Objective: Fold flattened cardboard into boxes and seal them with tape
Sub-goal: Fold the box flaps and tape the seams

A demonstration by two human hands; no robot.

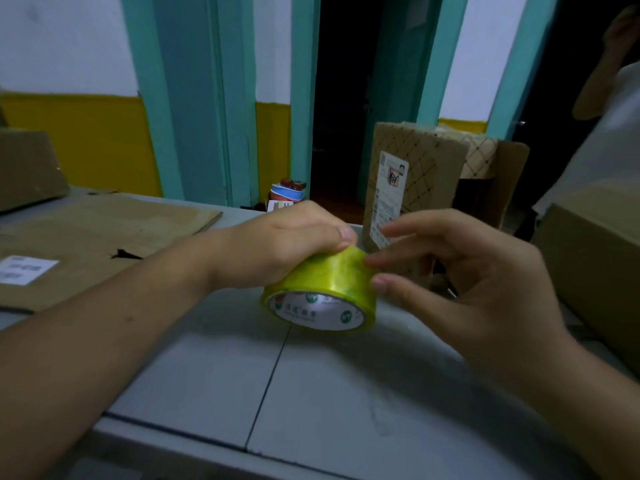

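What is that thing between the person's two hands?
A roll of yellowish clear tape. The left hand grips it from above, and the right hand touches its side with its fingertips. The head view, the only one, shows this.

Left hand [277, 244] grips the yellow tape roll [323, 280] — right hand [464, 271] touches its side with fingertips.

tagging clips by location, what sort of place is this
Likely a small parcel packing room: a tape roll, flattened cardboard on the grey table, and a labelled parcel standing behind.
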